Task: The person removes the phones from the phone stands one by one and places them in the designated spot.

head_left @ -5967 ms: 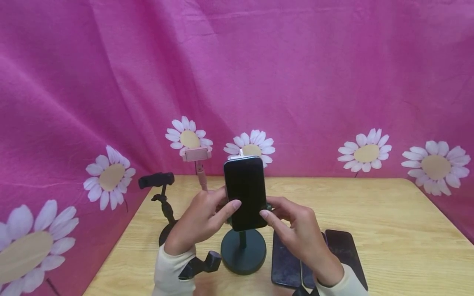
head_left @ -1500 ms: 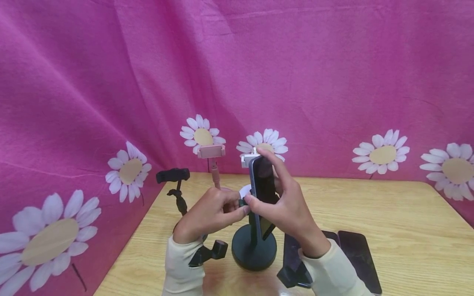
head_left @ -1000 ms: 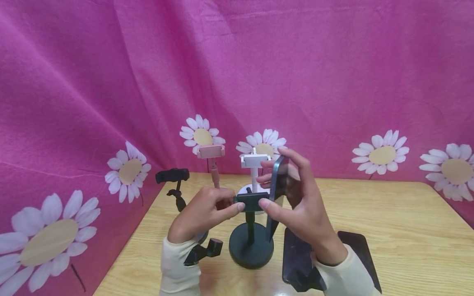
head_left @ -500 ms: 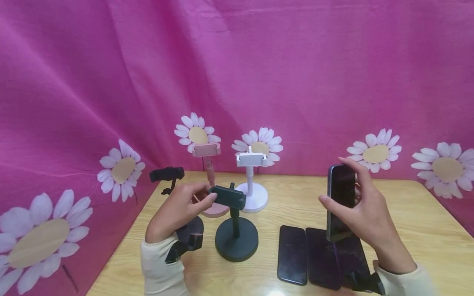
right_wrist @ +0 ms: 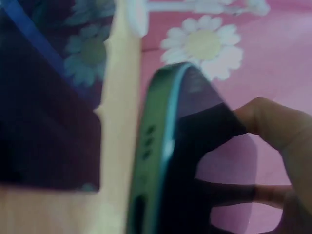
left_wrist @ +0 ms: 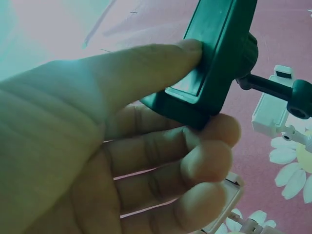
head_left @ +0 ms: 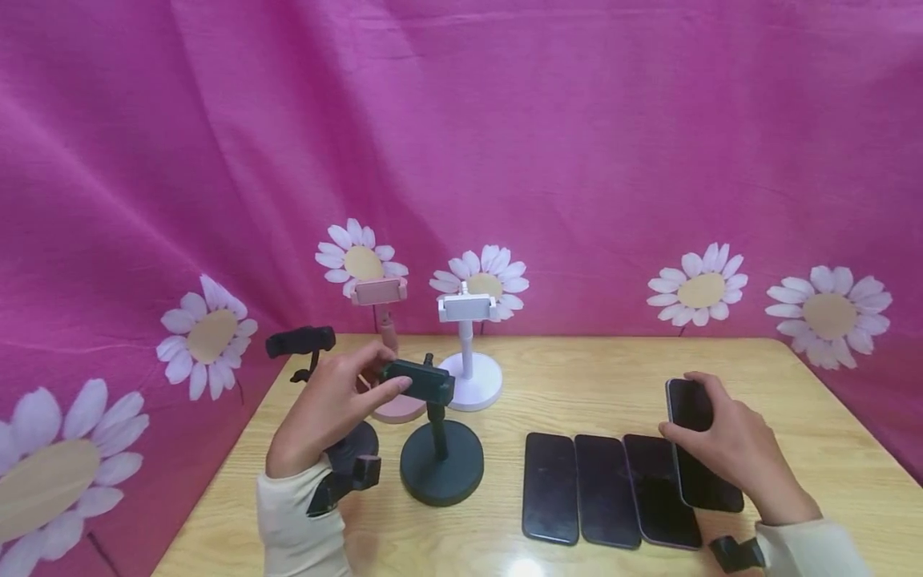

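My left hand [head_left: 328, 405] pinches the left end of the dark green clamp [head_left: 425, 383] of a phone stand, thumb on its front face. The stand's round base [head_left: 441, 465] rests on the table. In the left wrist view the thumb lies on the clamp [left_wrist: 214, 63], with fingers curled behind it. On the right, my right hand [head_left: 743, 449] grips a smartphone [head_left: 710, 481] by its edges, screen up. That phone is tilted low over the table, overlapping the rightmost of three dark phones [head_left: 659, 489] in a row. The right wrist view shows the phone's edge [right_wrist: 151, 151] close up.
Behind the green stand are a white phone stand [head_left: 485, 385] and a pink phone stand [head_left: 378, 291]. A black phone stand [head_left: 299, 340] is at left, partly hidden by my left hand. Pink daisy-print cloth [head_left: 591, 160] borders the wooden table [head_left: 577, 377].
The smartphone has come away from the green clamp and moved right and down in my right hand. My left hand keeps hold of the clamp, which is now turned slightly.
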Available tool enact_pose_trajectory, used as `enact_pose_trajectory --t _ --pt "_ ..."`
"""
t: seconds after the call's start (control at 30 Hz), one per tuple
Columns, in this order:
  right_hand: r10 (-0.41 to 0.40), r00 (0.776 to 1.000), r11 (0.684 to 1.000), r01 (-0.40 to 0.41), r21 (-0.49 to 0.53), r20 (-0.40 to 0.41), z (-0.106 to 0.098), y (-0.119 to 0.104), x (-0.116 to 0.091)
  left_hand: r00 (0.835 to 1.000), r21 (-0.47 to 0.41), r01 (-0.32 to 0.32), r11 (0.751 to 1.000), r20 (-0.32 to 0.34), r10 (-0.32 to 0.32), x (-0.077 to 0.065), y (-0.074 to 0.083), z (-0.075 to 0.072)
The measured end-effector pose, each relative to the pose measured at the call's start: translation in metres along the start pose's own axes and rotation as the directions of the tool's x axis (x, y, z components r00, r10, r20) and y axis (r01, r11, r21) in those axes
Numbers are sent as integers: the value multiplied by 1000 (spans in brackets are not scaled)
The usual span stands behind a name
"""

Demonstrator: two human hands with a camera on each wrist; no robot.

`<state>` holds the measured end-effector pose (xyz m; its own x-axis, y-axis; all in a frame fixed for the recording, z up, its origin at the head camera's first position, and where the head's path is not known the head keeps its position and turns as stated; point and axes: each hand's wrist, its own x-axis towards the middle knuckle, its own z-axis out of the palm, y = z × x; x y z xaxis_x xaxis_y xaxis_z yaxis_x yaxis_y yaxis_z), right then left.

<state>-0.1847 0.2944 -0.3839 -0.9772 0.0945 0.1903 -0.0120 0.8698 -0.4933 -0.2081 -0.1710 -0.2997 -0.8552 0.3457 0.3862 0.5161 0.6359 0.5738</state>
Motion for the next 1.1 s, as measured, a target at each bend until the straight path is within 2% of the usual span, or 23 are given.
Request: enact_pose_trajectory --t 0.23,0.37,0.5,0.7,0.87,1.1 --pt "63 987 996 -54 -69 144 10 38 2 998 62 42 997 -53 -38 -1 0 -2" --pt "74 981 995 -61 -81 177 15 54 1 994 112 63 992 -92 -53 -3 -1 -4" --pt "75 979 994 -58 -92 190 21 66 0 992 135 84 987 -102 -70 -4 -2 -5" --pt "154 956 986 -133 -100 250 27 73 0 993 128 79 989 -103 -66 -3 0 -6" --pt "171 954 981 -141 -133 245 27 73 -2 992 133 70 989 -109 -56 -3 0 -6" --pt "216 937 969 -170 -182 274 24 74 -3 992 136 74 988 -111 -59 -4 1 -5"
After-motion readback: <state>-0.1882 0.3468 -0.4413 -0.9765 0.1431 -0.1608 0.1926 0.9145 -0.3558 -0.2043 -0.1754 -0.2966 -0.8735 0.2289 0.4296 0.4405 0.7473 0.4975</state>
